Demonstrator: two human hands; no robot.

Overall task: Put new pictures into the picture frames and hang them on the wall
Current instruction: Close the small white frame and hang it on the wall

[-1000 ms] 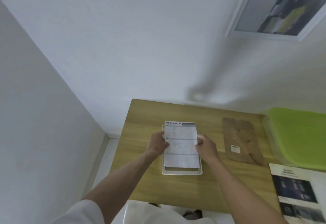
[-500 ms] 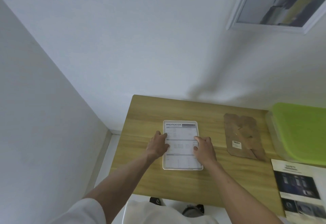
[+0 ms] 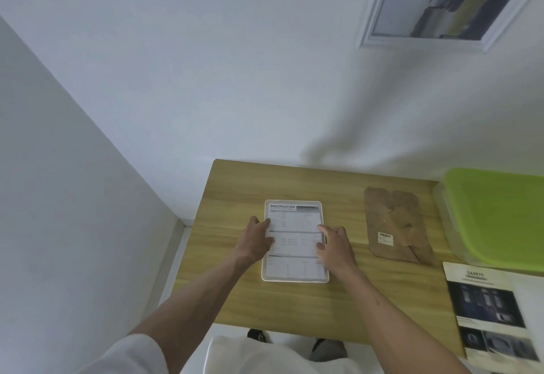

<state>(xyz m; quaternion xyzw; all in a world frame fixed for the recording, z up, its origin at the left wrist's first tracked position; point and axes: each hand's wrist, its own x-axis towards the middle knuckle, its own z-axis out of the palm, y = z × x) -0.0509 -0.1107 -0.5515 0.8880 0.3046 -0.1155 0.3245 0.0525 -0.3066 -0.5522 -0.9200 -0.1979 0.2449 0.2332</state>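
While the white frame [image 3: 294, 278] lies face down at the middle of the wooden table [image 3: 323, 309], the left hand [image 3: 255, 241] and right hand [image 3: 334, 244] press the printed sheet [image 3: 294, 226] flat into it, fingers spread, gripping nothing. Next, probably, comes fitting the brown backing board [image 3: 394, 223], lying to the frame's right.

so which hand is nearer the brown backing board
Right. The right hand rests on the frame's right edge, on the side facing the backing board; the left hand is on the frame's far left edge.
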